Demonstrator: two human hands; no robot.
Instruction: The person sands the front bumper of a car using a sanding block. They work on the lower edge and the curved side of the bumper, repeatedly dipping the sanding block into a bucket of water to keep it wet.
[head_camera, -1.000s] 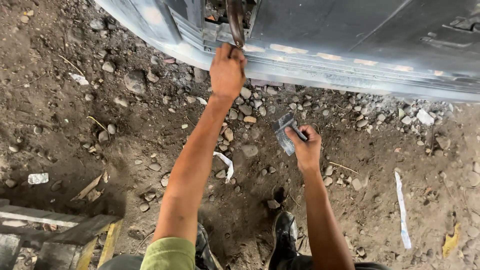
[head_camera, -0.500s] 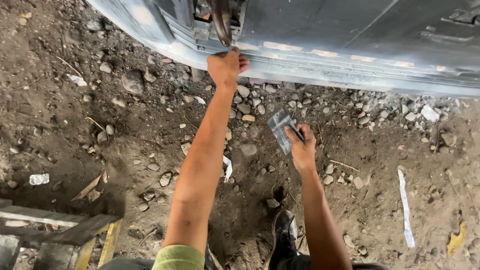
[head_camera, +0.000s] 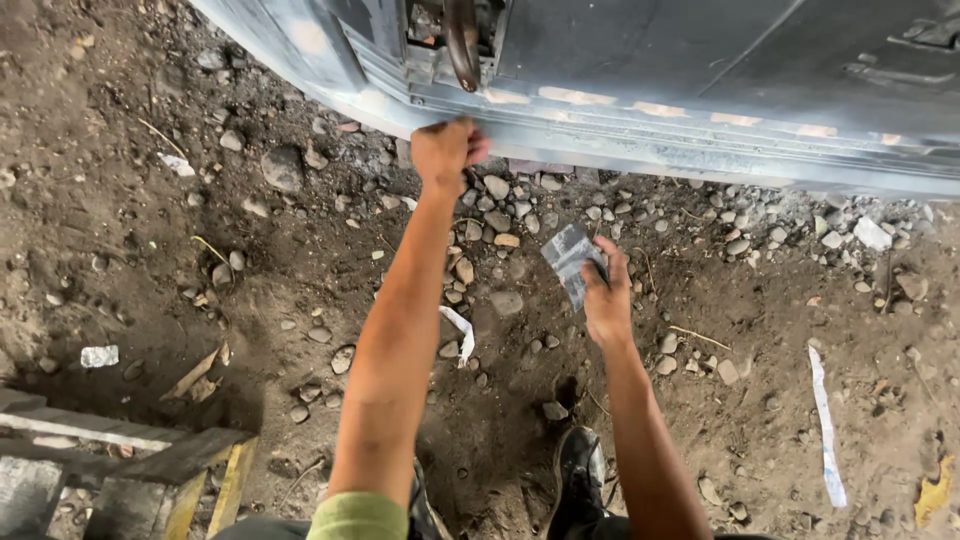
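My left hand reaches forward with its fingers curled against the lower edge of a grey metal vehicle panel, just below a dark curved hook in a recess. Whether it grips anything I cannot see. My right hand hangs lower, over the stony ground, and holds a folded grey piece of sandpaper between thumb and fingers. The sandpaper is clear of the panel.
Dirt and loose stones cover the ground below the panel. White paper strips lie at the right and between my arms. A wooden and yellow frame sits at the lower left. My dark shoe stands below my right hand.
My left hand has dropped from the hook down to the panel's lower edge. The view has shifted, and my right hand with the sandpaper has stayed roughly where it was.
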